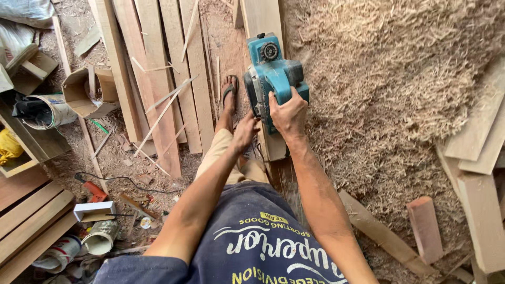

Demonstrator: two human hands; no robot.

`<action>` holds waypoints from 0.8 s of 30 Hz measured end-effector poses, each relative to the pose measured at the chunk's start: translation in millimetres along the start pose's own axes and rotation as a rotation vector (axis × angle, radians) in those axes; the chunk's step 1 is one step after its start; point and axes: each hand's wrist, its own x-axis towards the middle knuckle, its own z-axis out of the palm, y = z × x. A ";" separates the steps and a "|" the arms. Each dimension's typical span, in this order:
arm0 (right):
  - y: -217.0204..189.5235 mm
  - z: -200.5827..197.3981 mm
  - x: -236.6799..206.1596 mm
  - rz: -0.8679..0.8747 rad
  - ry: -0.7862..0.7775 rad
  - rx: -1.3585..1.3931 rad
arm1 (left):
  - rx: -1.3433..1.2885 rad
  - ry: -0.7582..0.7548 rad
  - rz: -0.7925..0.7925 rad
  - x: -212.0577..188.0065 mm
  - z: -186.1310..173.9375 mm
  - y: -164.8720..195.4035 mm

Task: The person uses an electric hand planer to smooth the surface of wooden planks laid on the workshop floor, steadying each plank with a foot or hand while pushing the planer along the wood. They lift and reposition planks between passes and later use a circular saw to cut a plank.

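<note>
Item: planer (273,79), teal, electric, set on a board (261,21) that runs from near the person's knee toward the far edge of the view. Its knob end points far.

Right hand (288,113): wrapped tight round the planer's rear handle, fingers curled over it.

Left hand (245,131): fingers bent, resting at the board's left edge just behind the planer; whether it grips the board or only steadies it cannot be told.

Step, as judged: planing the board's face, mid-pass, with the tool partway along its length. The next move, as judged, calls for steady downward pressure, a straight line along the board, and the left hand kept clear of the sole.

Surroundings: shavings (389,89), a deep heap, right of the board. Planks (158,79), laid side by side, far left, with thin offcut strips across them. Foot in a sandal (229,92), just left of the planer. Block (425,229), reddish, near right. Carton (84,92) and tins (100,236), left, among a cable and scraps.
</note>
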 end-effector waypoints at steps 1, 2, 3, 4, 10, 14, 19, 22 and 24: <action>-5.2 3.4 12.7 0.005 -0.001 -0.001 | 0.070 0.010 0.049 -2.6 3.1 -1.2; -10.0 6.9 25.9 0.001 -0.001 0.005 | 0.139 0.020 0.097 -3.3 6.1 0.7; -14.7 10.8 38.7 -0.003 -0.002 0.010 | 0.209 0.032 0.144 -1.4 7.6 5.4; -19.2 14.4 51.6 -0.006 -0.005 0.015 | 0.298 0.034 0.091 2.3 8.3 12.5; -44.8 40.3 137.7 -0.023 0.019 -0.059 | 0.499 0.012 0.172 22.2 3.2 48.7; -65.3 58.6 202.2 -0.078 0.044 -0.019 | 0.504 0.034 0.202 28.7 0.2 53.2; -96.6 76.9 277.5 -0.134 0.046 -0.027 | 0.511 0.023 0.122 38.4 -5.1 65.2; -114.6 85.9 317.3 -0.205 0.079 0.015 | 0.493 0.010 0.109 42.9 -8.4 72.4; -122.9 88.2 339.8 -0.177 0.046 0.043 | 0.519 0.000 0.180 44.8 -8.9 72.7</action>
